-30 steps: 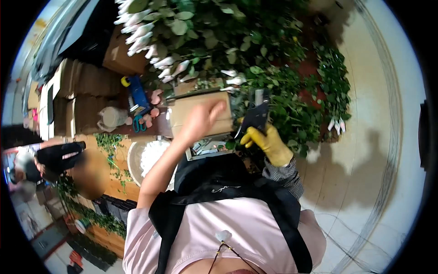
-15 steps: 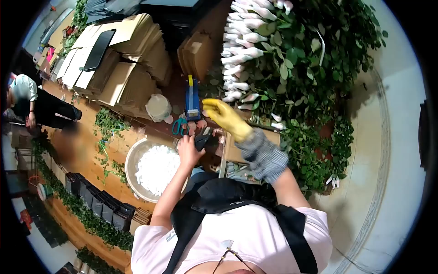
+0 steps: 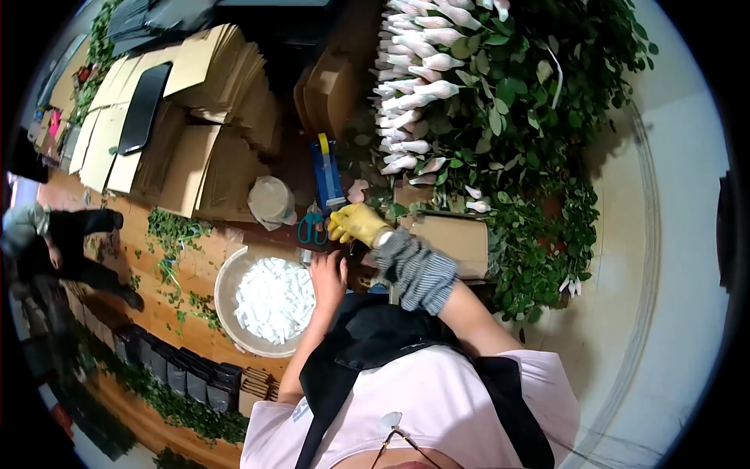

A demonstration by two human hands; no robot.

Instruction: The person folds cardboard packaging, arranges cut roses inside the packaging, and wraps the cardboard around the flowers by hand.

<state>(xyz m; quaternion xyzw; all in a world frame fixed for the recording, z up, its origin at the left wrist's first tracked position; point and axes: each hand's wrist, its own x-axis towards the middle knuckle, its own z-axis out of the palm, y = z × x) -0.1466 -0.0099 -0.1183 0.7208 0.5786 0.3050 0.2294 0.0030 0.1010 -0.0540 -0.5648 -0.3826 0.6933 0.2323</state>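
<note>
My bare left hand (image 3: pixel 329 280) is at the table's front edge, beside the white basin. Its fingers bend around part of a dark tool (image 3: pixel 357 252), which my other hand mostly covers. Just above it, my right hand (image 3: pixel 355 224), in a yellow-coated glove with a grey knit cuff, has curled fingers; what they hold is hidden. Teal-handled scissors (image 3: pixel 312 228) lie left of the glove. Behind them stands a blue tape dispenser (image 3: pixel 328 180) with yellow tape. The basin (image 3: pixel 226 301) is heaped with small white tubes (image 3: pixel 275 301).
Long-stemmed flowers in white net sleeves (image 3: pixel 422 90) are piled at the back right. A cardboard box (image 3: pixel 453 242) sits right of my glove. Stacked cardboard (image 3: pixel 215 160) with a black phone (image 3: pixel 146 108) and a white tub (image 3: pixel 271 201) are left. Another person (image 3: pixel 70 242) stands far left.
My gloved right hand has come down and left, its fingers curling beside my left hand. The black tool seen at my left hand is now mostly covered. The other person has shifted.
</note>
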